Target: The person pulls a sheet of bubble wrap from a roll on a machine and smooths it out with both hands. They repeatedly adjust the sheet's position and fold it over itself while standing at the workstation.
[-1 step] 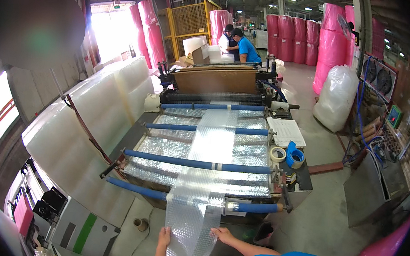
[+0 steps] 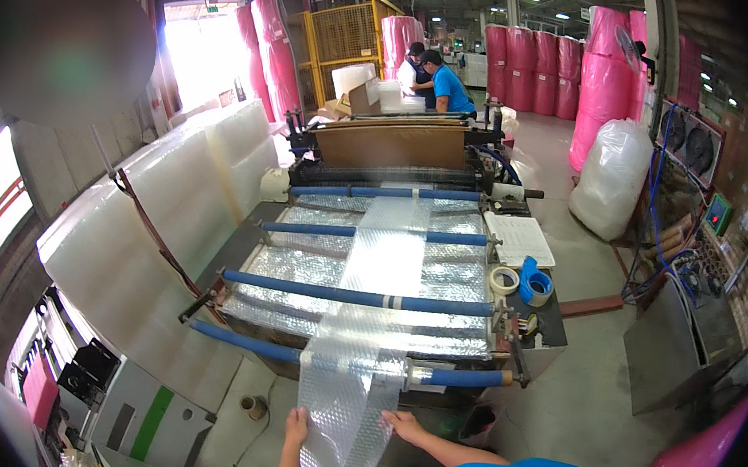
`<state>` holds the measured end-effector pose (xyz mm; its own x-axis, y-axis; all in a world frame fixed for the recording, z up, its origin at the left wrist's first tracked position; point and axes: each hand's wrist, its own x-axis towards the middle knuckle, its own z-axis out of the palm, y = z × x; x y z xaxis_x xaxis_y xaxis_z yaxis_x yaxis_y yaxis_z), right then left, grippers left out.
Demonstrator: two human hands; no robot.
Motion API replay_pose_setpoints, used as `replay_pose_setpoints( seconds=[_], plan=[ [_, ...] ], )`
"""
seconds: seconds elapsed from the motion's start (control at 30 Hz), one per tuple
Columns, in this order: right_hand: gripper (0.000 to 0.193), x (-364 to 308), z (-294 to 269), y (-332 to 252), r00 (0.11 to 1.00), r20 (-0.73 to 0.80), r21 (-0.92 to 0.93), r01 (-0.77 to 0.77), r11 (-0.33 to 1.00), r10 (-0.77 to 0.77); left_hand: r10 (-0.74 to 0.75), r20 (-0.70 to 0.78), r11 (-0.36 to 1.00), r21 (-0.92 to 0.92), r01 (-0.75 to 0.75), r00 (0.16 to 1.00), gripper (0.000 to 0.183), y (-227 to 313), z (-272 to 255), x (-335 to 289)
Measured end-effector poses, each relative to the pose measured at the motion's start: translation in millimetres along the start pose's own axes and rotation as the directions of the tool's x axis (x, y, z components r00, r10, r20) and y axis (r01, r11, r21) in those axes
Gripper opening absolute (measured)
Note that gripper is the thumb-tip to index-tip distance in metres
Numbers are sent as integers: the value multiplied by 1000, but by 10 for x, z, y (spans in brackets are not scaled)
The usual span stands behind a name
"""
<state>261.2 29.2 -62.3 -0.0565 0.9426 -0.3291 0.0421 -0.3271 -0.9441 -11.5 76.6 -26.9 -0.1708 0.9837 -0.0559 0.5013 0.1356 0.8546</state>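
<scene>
A strip of clear bubble wrap runs toward me down the machine table, over the blue rollers, and hangs past the front roller. Its left edge is pinched by my left hand. Opposite, my right hand grips the right edge between thumb and fingers, a little below the front roller. Between my hands the film is stretched fairly flat, and its lower end drops out of sight near my body. Farther back, the strip lies across a silvery quilted sheet on the table.
Tape rolls, one blue and one cream, sit right of the table by white papers. Large wrapped white rolls line the left. Two people stand beyond the machine. A grey panel leans at right.
</scene>
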Motion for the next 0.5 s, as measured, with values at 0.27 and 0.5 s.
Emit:
replay_pose_setpoints(
  seconds=[0.27,0.5],
  plan=[
    [32,-275,24,-313,999,27,-11,-40,999,40,-63,-83,998,-13,62,995,44,350,81,-82],
    [26,-635,357,-8,993,60,-185,-89,979,102,-271,317,960,24,278,909,69,-391,-232,-791]
  ],
)
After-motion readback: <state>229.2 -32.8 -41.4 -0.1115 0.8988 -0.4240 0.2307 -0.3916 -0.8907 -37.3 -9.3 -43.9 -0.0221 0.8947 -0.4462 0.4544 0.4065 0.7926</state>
